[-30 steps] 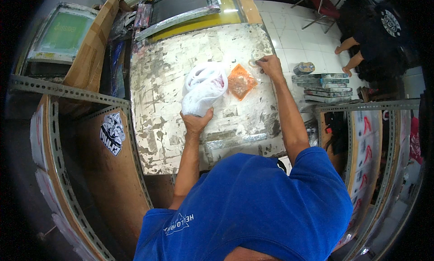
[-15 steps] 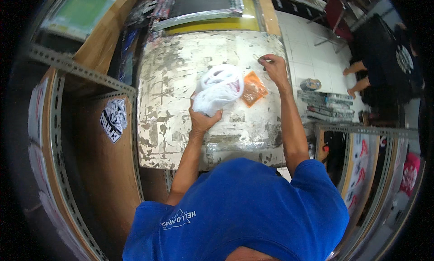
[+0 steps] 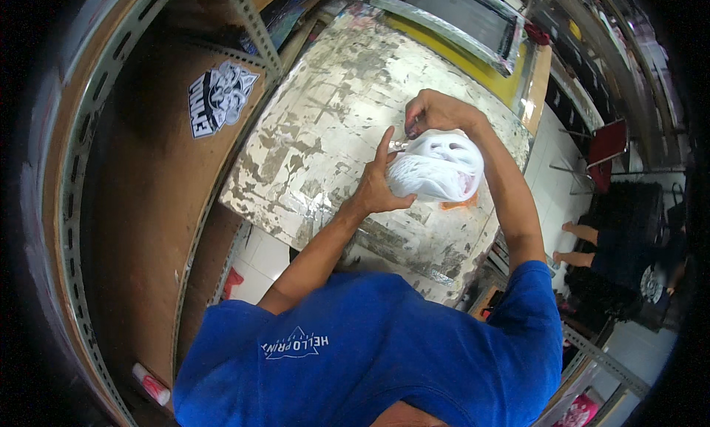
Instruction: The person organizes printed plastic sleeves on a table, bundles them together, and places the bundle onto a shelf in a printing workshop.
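A white plastic bag, bundled into a rounded shape with folds, sits toward the right side of the worn work table. My left hand cups the bag's left side, index finger pointing up and thumb along its lower edge. Over the bag's far left side, my right hand has its fingers curled together; what they pinch, if anything, is hidden. An orange packet peeks out from beneath the bag's near right edge, mostly covered.
Framed screens lie at the table's far end. A perforated metal shelf post and a wooden panel with a sticker stand at left. On the right are a red chair and another person's legs.
The view has turned, so the table appears tilted. The bag has moved right, over the orange packet. My right hand has come from beside the packet to the bag's far left side.
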The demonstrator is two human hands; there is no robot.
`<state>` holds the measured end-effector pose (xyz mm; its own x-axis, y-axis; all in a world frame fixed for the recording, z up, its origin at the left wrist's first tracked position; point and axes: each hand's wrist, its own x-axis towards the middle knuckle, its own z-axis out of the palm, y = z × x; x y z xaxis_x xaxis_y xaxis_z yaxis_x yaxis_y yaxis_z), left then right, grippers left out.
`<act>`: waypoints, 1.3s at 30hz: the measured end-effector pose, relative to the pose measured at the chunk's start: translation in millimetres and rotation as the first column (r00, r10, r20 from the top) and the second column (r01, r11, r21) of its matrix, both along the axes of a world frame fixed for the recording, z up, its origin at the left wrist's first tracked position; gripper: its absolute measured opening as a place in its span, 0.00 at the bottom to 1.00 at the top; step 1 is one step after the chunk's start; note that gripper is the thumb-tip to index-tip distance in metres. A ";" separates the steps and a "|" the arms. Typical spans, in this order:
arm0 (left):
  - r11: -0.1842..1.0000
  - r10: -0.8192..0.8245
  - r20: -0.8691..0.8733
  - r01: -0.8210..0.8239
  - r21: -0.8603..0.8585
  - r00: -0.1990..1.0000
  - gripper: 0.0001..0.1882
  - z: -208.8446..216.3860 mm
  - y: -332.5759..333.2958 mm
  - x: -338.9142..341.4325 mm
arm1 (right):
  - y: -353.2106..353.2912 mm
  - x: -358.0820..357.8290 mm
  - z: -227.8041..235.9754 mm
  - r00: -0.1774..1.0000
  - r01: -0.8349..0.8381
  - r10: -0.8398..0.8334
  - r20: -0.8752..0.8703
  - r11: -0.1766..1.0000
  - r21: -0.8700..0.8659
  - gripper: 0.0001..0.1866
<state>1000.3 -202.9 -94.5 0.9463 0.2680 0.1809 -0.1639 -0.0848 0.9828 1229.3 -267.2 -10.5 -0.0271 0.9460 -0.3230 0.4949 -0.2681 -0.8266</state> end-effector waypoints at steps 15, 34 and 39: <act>0.983 0.093 -0.029 -0.087 0.161 0.995 0.46 -9.5 1.4 -1.0 | -6.2 -22.2 -12.1 0.655 0.370 -0.283 -0.701 0.928 -0.029 0.09; 0.981 0.070 0.050 -0.077 0.179 0.996 0.41 -19.1 3.9 4.6 | -47.2 -137.4 122.8 0.685 -0.408 0.458 0.566 0.885 -0.223 0.17; 0.977 0.086 0.027 -0.090 0.195 0.996 0.39 -16.2 1.9 5.1 | -71.3 -129.3 141.5 0.643 -0.155 0.368 0.672 0.921 -0.357 0.07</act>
<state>1005.4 -201.0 -110.7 0.9167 0.3076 0.2552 -0.1651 -0.2899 0.9427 1100.0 -338.5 131.0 0.0783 0.8212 -0.5652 0.9798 -0.1680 -0.1084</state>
